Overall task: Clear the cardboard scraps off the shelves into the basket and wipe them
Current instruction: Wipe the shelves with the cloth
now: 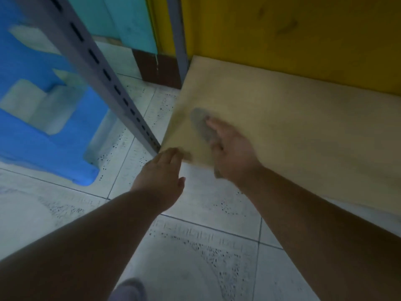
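At the near left corner of the low shelf [282, 118], the wiping step looks to be in hand. The right hand [234, 153] presses a grey cloth [202, 124] on the board, fingers curled round it. The left hand [162, 177] reaches the corner with its fingers straight and together; a small pale bit, maybe a scrap, sits at their tips, but blur hides whether they touch it. No other scraps show on the shelf. Next move, by my judgement: sweep the cloth toward the edge and catch what falls. The basket is not clearly in view; the blue plastic thing [43, 118] at left is cut off and unclear.
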